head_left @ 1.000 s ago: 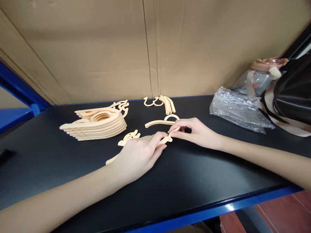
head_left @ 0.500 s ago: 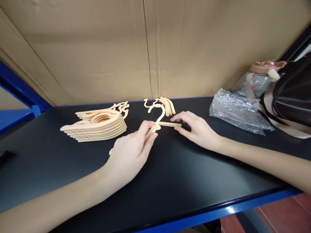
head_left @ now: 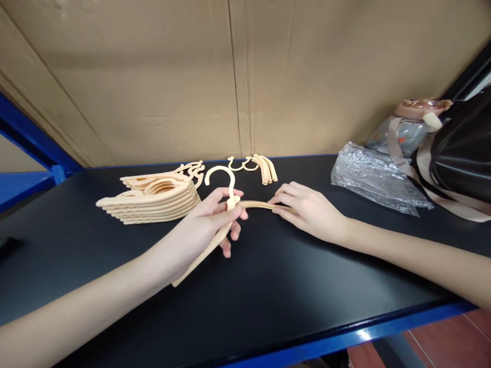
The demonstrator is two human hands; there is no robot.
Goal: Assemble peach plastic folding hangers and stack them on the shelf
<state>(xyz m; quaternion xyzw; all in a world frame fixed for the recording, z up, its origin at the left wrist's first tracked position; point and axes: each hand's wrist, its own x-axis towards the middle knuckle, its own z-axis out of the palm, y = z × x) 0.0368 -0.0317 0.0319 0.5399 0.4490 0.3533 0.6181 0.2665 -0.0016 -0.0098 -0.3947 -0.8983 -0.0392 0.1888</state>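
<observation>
A cream hanger [head_left: 203, 254] is pinched near the base of its hook between the thumb and fingers of my left hand [head_left: 215, 217]. Its hook points up, and one arm slants down toward the front left. The other arm runs right to my right hand [head_left: 307, 209], whose fingers and thumb close on its far end. Left of my hands lies a stack of several cream hangers [head_left: 153, 202]. Behind them on the black table are two loose hooks [head_left: 242, 164] and some short curved pieces [head_left: 266, 169].
On the right lie a clear plastic bag [head_left: 378, 176], a bottle with a pink lid [head_left: 410, 125] and a black bag [head_left: 464, 143] with a beige strap. Cardboard [head_left: 153, 82] stands behind the table [head_left: 268, 296], which has a blue front edge.
My left hand has turned, and the hook has moved left with the hanger's front arm now showing. My right hand has closed on the other arm's end.
</observation>
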